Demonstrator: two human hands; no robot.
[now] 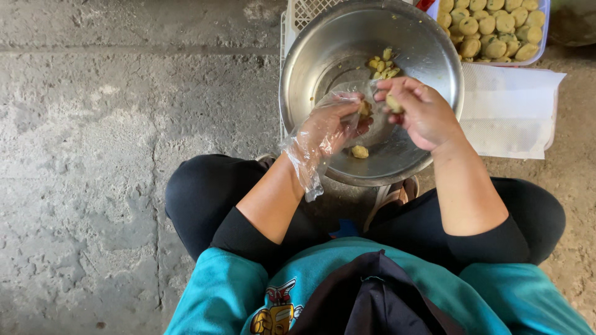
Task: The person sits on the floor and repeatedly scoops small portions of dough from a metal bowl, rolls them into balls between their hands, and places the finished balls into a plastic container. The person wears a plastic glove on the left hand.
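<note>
Both hands hang over a steel bowl (pixel 323 56) that sits on the concrete floor (pixel 93 124) between the person's knees. The left hand (pixel 329 127) wears a loose clear plastic glove (pixel 304 158) and its fingers curl around a small yellowish lump of dough (pixel 364 109), pinching it against the thumb. The right hand (pixel 422 115) is bare and pinches a second dough piece (pixel 393 103) at its fingertips, just beside the left hand's lump. Beneath the hands, one more lump (pixel 359 151) lies on the bowl's bottom, and a small heap of yellow bits (pixel 382 66) rests just beyond the fingertips. Beyond the right hand, a tray of round dough balls (pixel 490 28) stands next to a white folded sheet (pixel 509 108).
</note>
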